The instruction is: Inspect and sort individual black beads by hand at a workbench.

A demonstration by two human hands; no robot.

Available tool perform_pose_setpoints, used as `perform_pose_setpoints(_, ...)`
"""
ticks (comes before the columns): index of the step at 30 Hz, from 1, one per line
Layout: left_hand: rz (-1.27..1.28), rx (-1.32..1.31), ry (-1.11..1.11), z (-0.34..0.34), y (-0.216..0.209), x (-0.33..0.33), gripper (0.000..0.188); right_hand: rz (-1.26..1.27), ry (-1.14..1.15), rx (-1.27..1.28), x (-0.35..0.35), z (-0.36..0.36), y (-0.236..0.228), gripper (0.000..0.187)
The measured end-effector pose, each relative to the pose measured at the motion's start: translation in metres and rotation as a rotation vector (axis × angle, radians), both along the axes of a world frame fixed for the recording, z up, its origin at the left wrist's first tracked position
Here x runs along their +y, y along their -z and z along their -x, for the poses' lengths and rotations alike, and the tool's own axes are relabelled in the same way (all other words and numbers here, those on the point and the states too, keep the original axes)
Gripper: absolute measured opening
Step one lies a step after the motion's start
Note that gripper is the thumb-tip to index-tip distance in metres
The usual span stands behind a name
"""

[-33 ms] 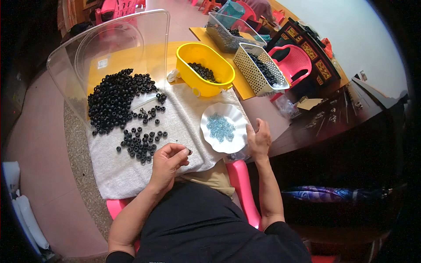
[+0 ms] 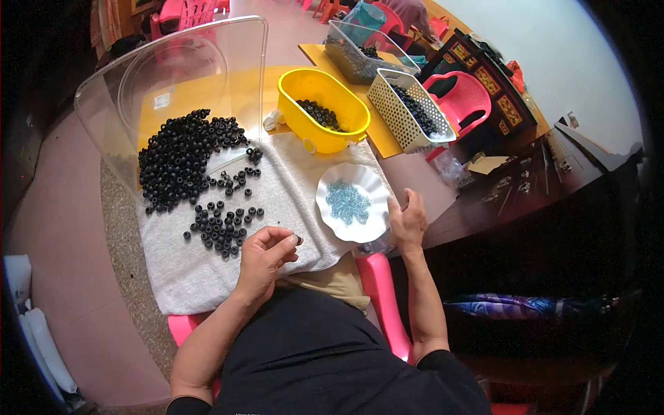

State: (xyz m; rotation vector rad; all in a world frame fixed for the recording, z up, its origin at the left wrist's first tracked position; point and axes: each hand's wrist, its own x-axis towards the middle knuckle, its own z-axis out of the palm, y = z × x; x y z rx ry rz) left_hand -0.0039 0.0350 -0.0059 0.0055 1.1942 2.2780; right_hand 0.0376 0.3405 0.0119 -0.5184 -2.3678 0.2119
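Observation:
My left hand [image 2: 266, 257] is closed over the front of the cloth, thumb and fingers pinching a small black round part [image 2: 299, 240]. Just left of it, a loose cluster of similar black parts with centre holes [image 2: 220, 230] lies on the pale cloth [image 2: 176, 270]. On the right stands a white wavy-rimmed dish [image 2: 374, 184] holding many tiny translucent blue pieces [image 2: 348, 202]. My right hand [image 2: 409, 223] is beside that dish's right rim, thumb and forefinger apart, with nothing visible between them. Whether the thumb touches the rim I cannot tell.
A tipped clear bin [image 2: 265, 69] spills a large heap of black parts [image 2: 183, 155] onto the cloth. Behind the dish stand a yellow tub [image 2: 325, 142], a perforated cream basket [image 2: 401, 124] and another clear bin [image 2: 339, 59]. Pink chairs [image 2: 467, 97] stand beyond.

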Motion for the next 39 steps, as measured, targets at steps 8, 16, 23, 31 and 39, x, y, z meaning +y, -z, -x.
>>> perform_pose_setpoints(8, -0.003, -0.02, -0.014, 0.0, 0.0, -0.001, 0.012, 0.805, -0.049, -0.103, 0.044, -0.009, 0.051, 0.031)
perform_pose_setpoints(16, -0.015, -0.048, -0.025, 0.001, 0.0, 0.0, 0.012, 0.622, -0.337, -0.075, 0.084, -0.027, 0.112, 0.02)
perform_pose_setpoints(23, -0.028, -0.058, -0.005, -0.002, 0.001, 0.002, 0.011, 0.551, -0.168, 0.033, 0.061, -0.02, 0.107, 0.022)
perform_pose_setpoints(31, -0.024, -0.091, 0.005, -0.009, 0.003, 0.004, 0.012, 1.193, -0.308, 0.073, -0.012, -0.031, 0.022, 0.027)
perform_pose_setpoints(39, -0.002, -0.066, 0.005, -0.007, 0.003, 0.008, 0.01, 0.886, -0.419, 0.101, 0.019, -0.03, 0.058, 0.033)
